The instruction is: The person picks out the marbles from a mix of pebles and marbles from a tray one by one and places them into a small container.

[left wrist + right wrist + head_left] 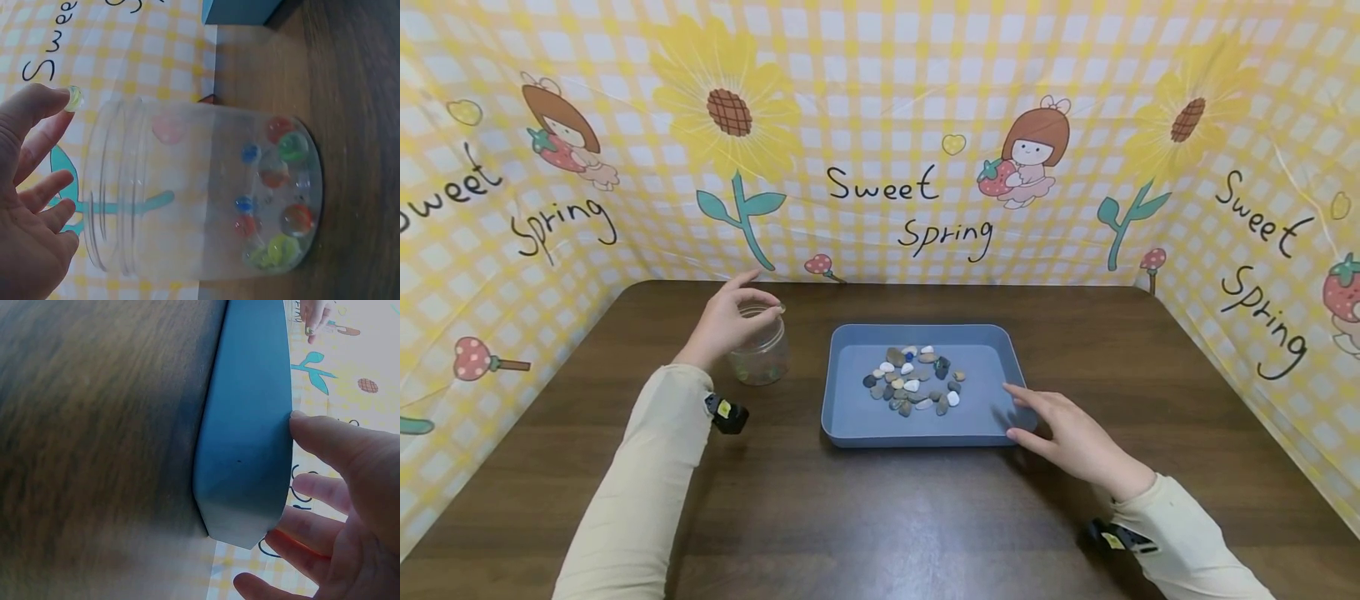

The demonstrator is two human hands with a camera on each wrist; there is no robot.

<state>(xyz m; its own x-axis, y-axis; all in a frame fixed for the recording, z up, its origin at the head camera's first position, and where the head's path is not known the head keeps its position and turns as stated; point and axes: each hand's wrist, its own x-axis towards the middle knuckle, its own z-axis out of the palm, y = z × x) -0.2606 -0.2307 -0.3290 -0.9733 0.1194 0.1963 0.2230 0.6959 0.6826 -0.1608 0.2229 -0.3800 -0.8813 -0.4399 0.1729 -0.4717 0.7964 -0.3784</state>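
Above the mouth of a clear screw-neck jar (762, 354), my left hand (722, 325) pinches a clear yellow-green glass marble (75, 99) between thumb and forefinger. Its other fingers spread loosely beside the rim. Several red, blue, green and yellow marbles (291, 147) lie at the jar's bottom in the left wrist view. My right hand (1071, 433) is at the right edge of a blue-grey tray (985, 408), fingers apart and gently bent; whether it touches the rim I cannot tell for sure. White, brown and dark pebbles (912, 386) lie in the tray, with a blue marble (909, 357) among them.
Jar and tray stand apart on a dark wooden table (880, 517). A yellow checked cloth (880, 100) with flowers and lettering hangs behind and along both sides of the table.
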